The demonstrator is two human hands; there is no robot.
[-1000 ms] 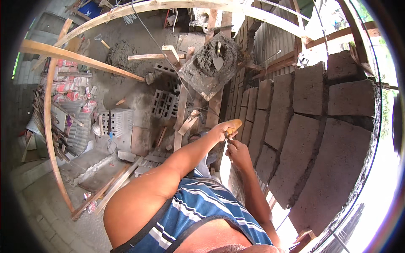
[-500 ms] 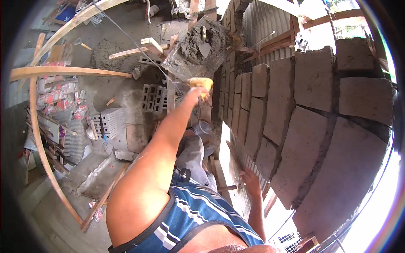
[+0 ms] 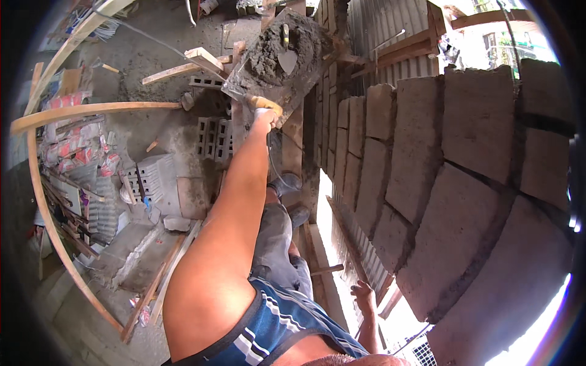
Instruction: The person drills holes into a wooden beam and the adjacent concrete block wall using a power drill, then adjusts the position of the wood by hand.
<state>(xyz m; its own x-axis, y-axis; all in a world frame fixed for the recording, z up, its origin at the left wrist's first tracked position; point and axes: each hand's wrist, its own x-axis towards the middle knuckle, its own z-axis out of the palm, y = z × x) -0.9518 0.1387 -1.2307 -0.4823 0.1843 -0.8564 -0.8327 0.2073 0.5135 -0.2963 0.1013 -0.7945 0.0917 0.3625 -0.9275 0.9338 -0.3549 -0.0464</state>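
Observation:
My left arm is stretched far forward, and my left hand (image 3: pixel 266 118) is closed around a yellow power tool (image 3: pixel 267 105) with a cord hanging below it. The tool's exact kind is hard to make out; its narrow grey front end points left over the near edge of the mortar board (image 3: pixel 292 97). A heap of wet grey mortar (image 3: pixel 262 61) lies on that board. In the mortar rests a pointed trowel (image 3: pixel 287 60) with a yellow handle. Low on the right, my right hand (image 3: pixel 364 297) is loosely bent beside the block wall (image 3: pixel 452 213), with nothing visible in it.
Hollow concrete blocks (image 3: pixel 215 139) stand left of the board, with another block stack (image 3: pixel 151 177) farther left. Long timber strips (image 3: pixel 104 108) cross the left side. Corrugated metal sheeting (image 3: pixel 384 30) rises behind the wall. My feet (image 3: pixel 287 182) are near wooden planks.
My left hand has moved left and slightly away with the yellow tool, which has turned. My right hand has drawn back toward me. The whole view has shifted a little.

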